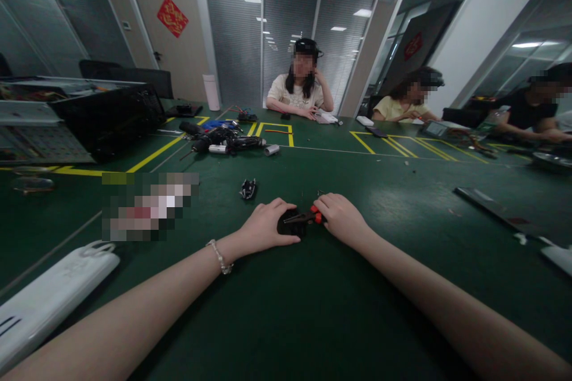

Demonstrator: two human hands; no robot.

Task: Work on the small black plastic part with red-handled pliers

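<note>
My left hand (263, 225) grips a small black part (286, 223) against the green table, thumb on the near side and fingers on the far side. My right hand (342, 217) is closed around the red handles of a pair of pliers (306, 218). The dark jaws of the pliers point left and lie over the black part; whether they bite on it I cannot tell. Beyond my left hand sits another small black piece with bright metal bits (248, 189). The underside of the held part is hidden.
A black computer case (107, 122) stands at the far left. Tools and cables (223, 138) lie in a heap behind. A white device (58, 297) is at near left, a dark flat bar (487, 208) at right. Several people sit across the table (402, 184).
</note>
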